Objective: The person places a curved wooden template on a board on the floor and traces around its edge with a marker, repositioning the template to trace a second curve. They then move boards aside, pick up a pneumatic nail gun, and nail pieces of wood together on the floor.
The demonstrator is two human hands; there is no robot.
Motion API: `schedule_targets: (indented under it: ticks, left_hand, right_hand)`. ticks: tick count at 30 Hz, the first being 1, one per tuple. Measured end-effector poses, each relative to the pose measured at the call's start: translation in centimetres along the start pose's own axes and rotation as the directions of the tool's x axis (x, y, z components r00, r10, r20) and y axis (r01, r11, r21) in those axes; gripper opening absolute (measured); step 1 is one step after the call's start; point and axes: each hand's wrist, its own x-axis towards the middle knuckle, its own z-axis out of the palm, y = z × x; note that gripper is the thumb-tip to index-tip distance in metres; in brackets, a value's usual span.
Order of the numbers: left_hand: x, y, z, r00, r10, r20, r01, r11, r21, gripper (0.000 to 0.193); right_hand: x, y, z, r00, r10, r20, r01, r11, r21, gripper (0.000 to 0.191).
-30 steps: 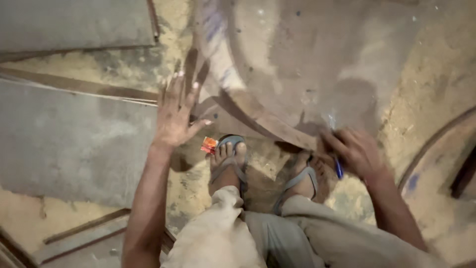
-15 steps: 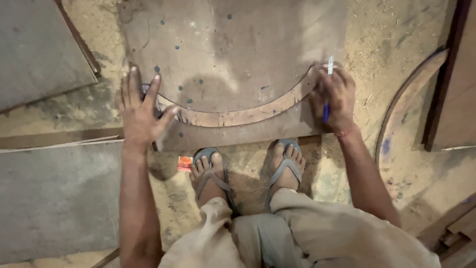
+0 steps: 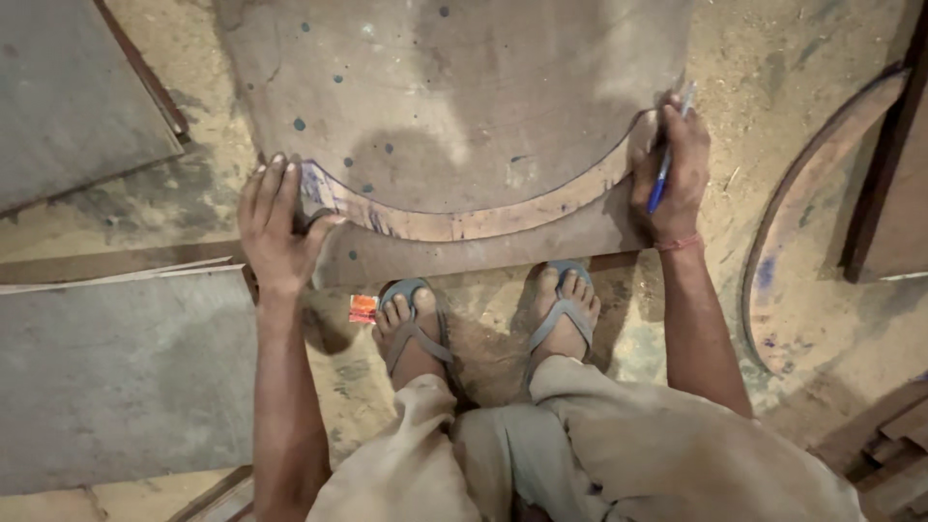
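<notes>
1. Squatting on the dusty floor (image 3: pixel 773 39), a person is bending over a large wooden board (image 3: pixel 454 106) that is lying flat just ahead of both hands.
2. The left hand (image 3: pixel 275 227) is pressing down, fingers spread and fairly flat, on the left end of a curved wooden strip (image 3: pixel 454 224); judged from the pose, it is pinning the strip so that it is not sliding. It is gripping nothing.
3. The strip is lying on the board, arching from the left hand across to the right hand, and seems to be serving as a guide for a curve.
4. The right hand (image 3: pixel 672 169) is closing around a blue pen (image 3: pixel 669 155), which is standing nearly upright with its tip hidden behind the fingers, at the right end of the strip.
5. A dark curved line is running along the strip's upper edge between the two hands.
6. Two feet in grey sandals (image 3: pixel 561 314) are resting between the forearms, just below the board's near edge, apparently steadying it.
7. A small red scrap (image 3: pixel 362 308) is lying on the floor below the left hand, beside the left foot.
8. A grey panel (image 3: pixel 106 377) is lying to the left of the left arm, and a rounded board (image 3: pixel 812 290) to the right of the right arm.
</notes>
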Motion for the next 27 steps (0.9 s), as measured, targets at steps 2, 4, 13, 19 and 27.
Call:
schedule_targets:
  ticks: [2,4,13,19,27]
  left_hand:
    - [-0.1,0.1,0.2,0.999,-0.054,-0.003,0.054,0.998,-0.018,0.085]
    - [-0.1,0.1,0.6,0.997,-0.080,-0.019,0.079,0.996,-0.049,0.086]
    - [-0.5,-0.1,1.5,0.992,-0.114,-0.050,0.108,0.987,-0.117,0.086]
    - [-0.6,0.2,1.2,0.983,-0.183,-0.003,0.181,0.974,-0.137,0.084]
    - [-0.1,-0.1,1.4,0.993,-0.117,-0.024,0.114,0.988,-0.100,0.084]
  right_hand:
    - [-0.3,0.0,0.0,0.998,0.059,-0.002,-0.059,0.997,0.055,0.051]
    - [-0.4,0.1,0.0,0.995,0.096,-0.009,-0.095,0.992,0.081,0.053]
    - [0.3,0.3,0.2,0.985,0.170,-0.004,-0.167,0.973,0.161,0.055]
    - [1.0,0.0,0.6,0.981,0.195,-0.023,-0.188,0.968,0.164,0.049]
    - [0.1,0.9,1.2,0.991,0.131,-0.039,-0.126,0.987,0.103,0.040]
